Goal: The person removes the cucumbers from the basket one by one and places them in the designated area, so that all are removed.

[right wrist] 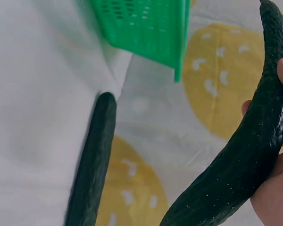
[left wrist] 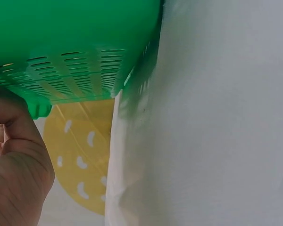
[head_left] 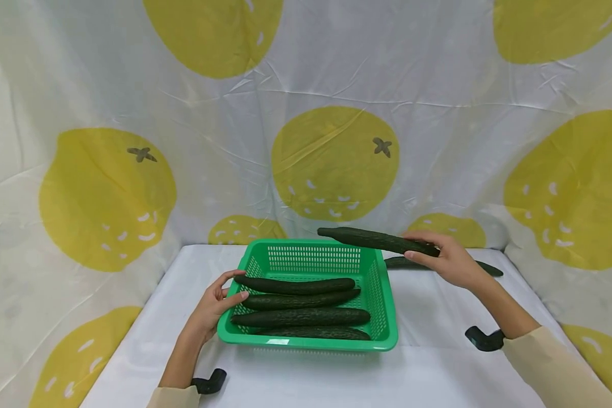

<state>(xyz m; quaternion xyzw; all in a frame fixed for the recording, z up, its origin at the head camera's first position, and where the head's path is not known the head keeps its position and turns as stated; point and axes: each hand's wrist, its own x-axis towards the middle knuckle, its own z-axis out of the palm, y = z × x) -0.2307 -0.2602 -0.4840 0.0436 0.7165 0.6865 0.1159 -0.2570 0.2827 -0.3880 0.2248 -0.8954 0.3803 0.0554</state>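
My right hand (head_left: 446, 258) grips a dark green cucumber (head_left: 369, 239) near one end, holding it up over the back right corner of the green basket (head_left: 391, 317). In the right wrist view the held cucumber (right wrist: 240, 155) is slightly curved, with fingers and thumb round it. My left hand (head_left: 216, 306) holds the basket's left rim, thumb over the edge inside. Several cucumbers (head_left: 306, 316) lie side by side in the basket, pointing left to right. The left wrist view shows the basket's slotted side wall (left wrist: 75, 70) above the left hand (left wrist: 19, 160).
Another cucumber (head_left: 489, 268) lies on the white-covered table (head_left: 428, 328) behind the right hand, partly hidden by it. A white curtain (head_left: 224, 141) with yellow lemon prints hangs around the back and sides. Each wrist carries a black mount (head_left: 484, 338).
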